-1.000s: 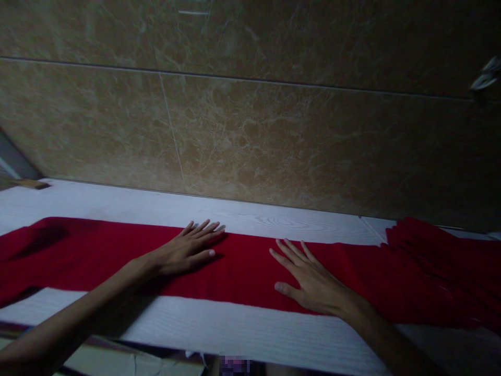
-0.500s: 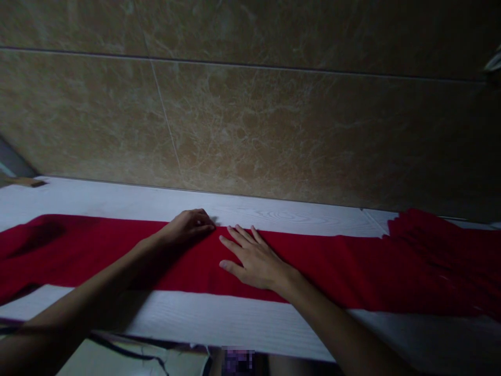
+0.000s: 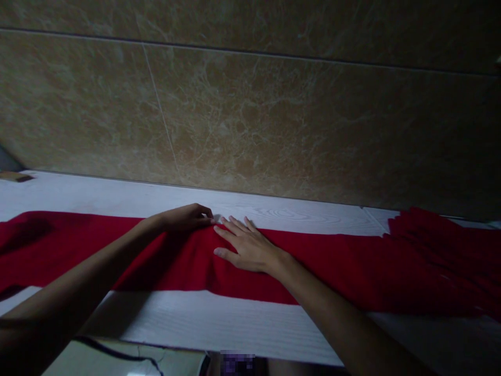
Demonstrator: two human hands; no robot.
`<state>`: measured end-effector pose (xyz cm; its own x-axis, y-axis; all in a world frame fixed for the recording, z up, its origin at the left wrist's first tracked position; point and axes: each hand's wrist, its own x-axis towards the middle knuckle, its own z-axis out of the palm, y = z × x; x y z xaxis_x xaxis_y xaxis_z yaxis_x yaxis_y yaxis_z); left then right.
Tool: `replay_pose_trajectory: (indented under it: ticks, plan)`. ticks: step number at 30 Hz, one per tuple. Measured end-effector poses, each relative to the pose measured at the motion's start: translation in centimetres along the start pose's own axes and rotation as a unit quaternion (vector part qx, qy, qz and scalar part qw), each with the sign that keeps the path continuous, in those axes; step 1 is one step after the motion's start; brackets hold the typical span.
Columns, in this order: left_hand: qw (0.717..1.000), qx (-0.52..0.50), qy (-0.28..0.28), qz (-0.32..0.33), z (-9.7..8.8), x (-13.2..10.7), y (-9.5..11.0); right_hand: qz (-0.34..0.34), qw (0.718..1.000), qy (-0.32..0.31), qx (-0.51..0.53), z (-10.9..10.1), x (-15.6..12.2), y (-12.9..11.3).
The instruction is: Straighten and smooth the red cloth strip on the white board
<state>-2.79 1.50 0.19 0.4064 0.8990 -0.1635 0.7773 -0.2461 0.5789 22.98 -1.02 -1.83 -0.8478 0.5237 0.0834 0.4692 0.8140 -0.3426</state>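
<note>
A long red scarf (image 3: 332, 271) lies stretched left to right across a white wood-grain table (image 3: 219, 324). My left hand (image 3: 187, 216) has its fingers curled at the scarf's far edge near the middle and seems to pinch the fabric there. My right hand (image 3: 245, 245) rests flat, fingers spread, on the scarf just right of the left hand, their fingertips almost touching. The scarf's right end (image 3: 442, 240) is bunched with fringe; its left end (image 3: 23, 235) runs out of view.
A brown marble-tile wall (image 3: 250, 115) rises directly behind the table. A small wooden piece (image 3: 13, 176) lies at the far left of the tabletop. A dark cable (image 3: 117, 352) hangs below the table's near edge.
My right hand slid left along the scarf to beside my left hand. My left hand went from flat and spread to curled at the scarf's far edge. The view tilted down slightly.
</note>
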Motion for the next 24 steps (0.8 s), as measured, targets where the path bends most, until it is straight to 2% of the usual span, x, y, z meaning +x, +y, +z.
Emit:
replay_pose_trajectory:
  ticks: [3, 7, 10, 13, 17, 19, 24]
  plan:
    - [1.0, -0.013, -0.01, -0.011, -0.3, 0.2, -0.3, 0.0, 1.0, -0.005, -0.001, 0.9, -0.2, 0.4]
    - [0.999, -0.022, 0.04, 0.011, -0.1, 0.6, -0.5, -0.001, 1.0, 0.004, -0.001, 1.3, -0.7, 0.4]
    - [0.995, 0.057, 0.078, 0.0, 0.4, 0.7, -0.3, 0.011, 1.0, 0.005, -0.01, 1.2, -0.7, 0.6]
    - [0.98, 0.157, 0.122, -0.021, 0.8, 0.2, -0.1, 0.031, 0.999, 0.003, -0.028, 0.8, -0.8, 1.3]
    - [0.958, 0.207, 0.196, 0.027, 1.0, -2.3, -0.9, 0.058, 0.997, 0.0, -0.046, 0.0, -1.3, 1.9]
    - [0.959, 0.22, 0.175, 0.035, 1.2, -4.3, -2.0, 0.045, 0.998, 0.004, -0.042, -0.4, -1.8, 1.6]
    - [0.967, 0.229, 0.079, -0.08, 1.7, -8.7, -4.4, 0.006, 0.999, -0.035, -0.008, -0.7, -3.2, 0.7]
